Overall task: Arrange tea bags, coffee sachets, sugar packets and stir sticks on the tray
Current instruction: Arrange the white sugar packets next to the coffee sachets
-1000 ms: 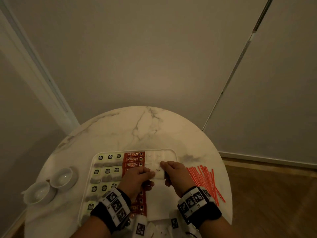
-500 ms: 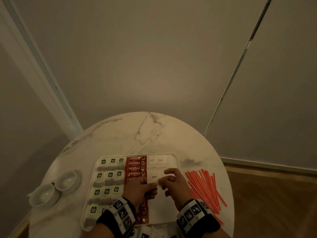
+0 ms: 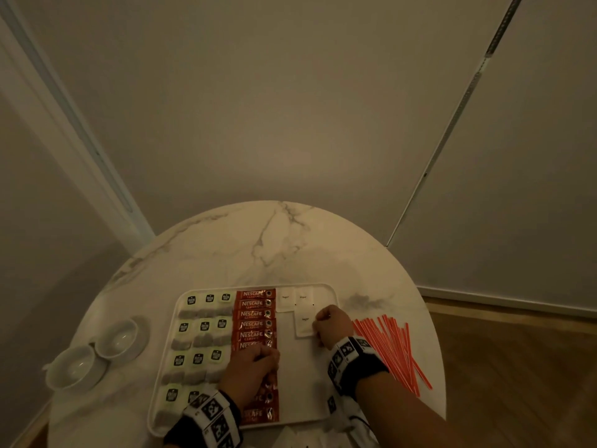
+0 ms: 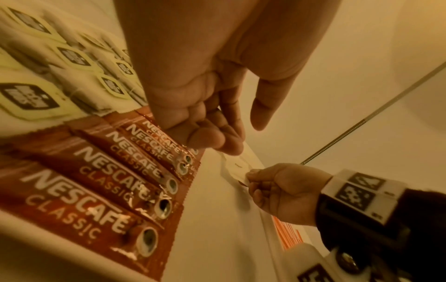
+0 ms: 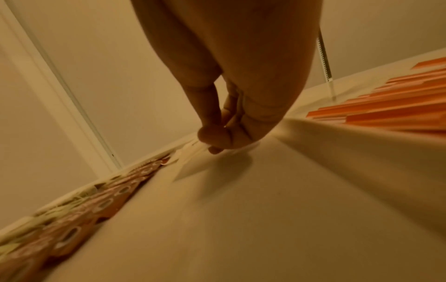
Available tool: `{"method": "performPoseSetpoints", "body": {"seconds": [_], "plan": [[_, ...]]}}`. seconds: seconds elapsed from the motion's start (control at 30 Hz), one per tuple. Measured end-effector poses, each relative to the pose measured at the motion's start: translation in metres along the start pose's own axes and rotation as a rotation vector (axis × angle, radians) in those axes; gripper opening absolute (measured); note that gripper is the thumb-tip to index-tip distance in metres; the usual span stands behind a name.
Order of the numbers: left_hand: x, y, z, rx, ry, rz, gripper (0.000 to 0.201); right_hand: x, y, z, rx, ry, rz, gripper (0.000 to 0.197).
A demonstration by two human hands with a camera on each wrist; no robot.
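Observation:
A white tray (image 3: 300, 383) lies on the round marble table (image 3: 274, 247). Rows of tea bags (image 3: 200, 334) fill its left side, and a column of red coffee sachets (image 3: 255, 313) runs down the middle. Two sugar packets lie at the tray's far right, and a third sugar packet (image 3: 303, 324) (image 4: 237, 166) lies just below them. My right hand (image 3: 318, 324) (image 4: 251, 177) pinches that packet's right edge, low over the tray. My left hand (image 3: 258, 360) (image 4: 210, 139) is over the coffee sachets with its fingers curled, holding nothing. Red stir sticks (image 3: 391, 347) lie loose on the table to the right of the tray.
Two small white cups (image 3: 119, 337) (image 3: 76, 367) stand at the table's left edge. More white packets (image 3: 290, 438) show at the near edge below the tray. Walls close in behind the table, and wooden floor lies to the right.
My left hand has let go of the sugar packet and drawn back over the coffee sachets. My right hand has carried the packet right, to below the second top packet.

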State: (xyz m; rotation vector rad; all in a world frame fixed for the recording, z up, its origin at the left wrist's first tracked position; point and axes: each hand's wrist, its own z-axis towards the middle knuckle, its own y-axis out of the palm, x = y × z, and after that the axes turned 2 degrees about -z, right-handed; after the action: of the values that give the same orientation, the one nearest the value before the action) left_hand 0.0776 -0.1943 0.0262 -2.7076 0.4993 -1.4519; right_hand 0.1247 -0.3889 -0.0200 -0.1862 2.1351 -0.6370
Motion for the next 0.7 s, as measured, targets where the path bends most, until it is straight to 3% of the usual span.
{"method": "performPoseSetpoints", "body": {"seconds": [0.7], "plan": [[0.0,-0.002,-0.003,0.002,0.014,0.024,0.012,-0.002,0.012,0.011,0.006,-0.027,-0.207,0.016]]}}
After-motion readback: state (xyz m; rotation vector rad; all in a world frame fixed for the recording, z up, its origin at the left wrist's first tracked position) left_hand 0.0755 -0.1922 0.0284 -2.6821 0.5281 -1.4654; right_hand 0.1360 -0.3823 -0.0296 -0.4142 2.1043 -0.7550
